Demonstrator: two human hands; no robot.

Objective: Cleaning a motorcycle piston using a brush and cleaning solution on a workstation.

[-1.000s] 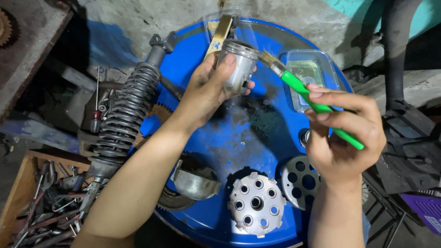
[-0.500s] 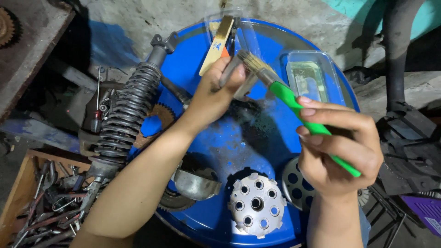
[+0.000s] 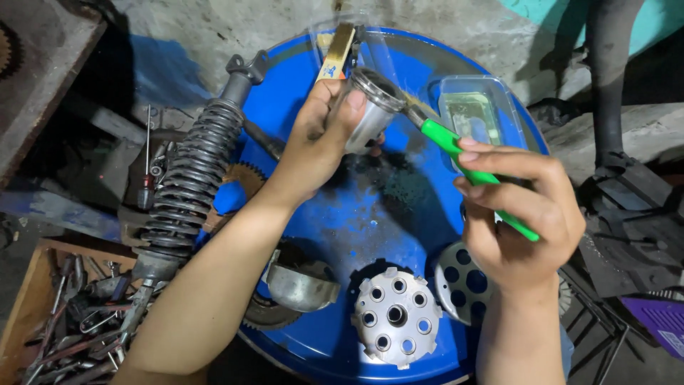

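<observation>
Two hands work one part: a metal cylinder [image 3: 372, 108], open-ended and grey, is held above the far half of a blue drum lid [image 3: 335, 214]. The left hand [image 3: 320, 139] wraps it, thumb near the rim, fingers closed round the wall, the open mouth tilted toward the right. The right hand [image 3: 516, 214] pinches a green-handled brush [image 3: 467, 160], fingers closed on the handle, with the bristles at the cylinder's rim. Judged from this pose, good brushing calls for a firm left grip, short strokes along the rim and into the bore, and turning the part so each section meets the bristles. A clear tray of yellowish liquid [image 3: 474, 114] sits just beyond the brush, within reach for rewetting. Nearer the person, on the lid, lie a drilled clutch hub [image 3: 397, 317], a perforated plate [image 3: 459, 281] and a curved metal shoe [image 3: 303, 285]. A coil shock absorber [image 3: 189, 185] leans at the lid's left edge, above a wooden box of tools [image 3: 64, 321].
</observation>
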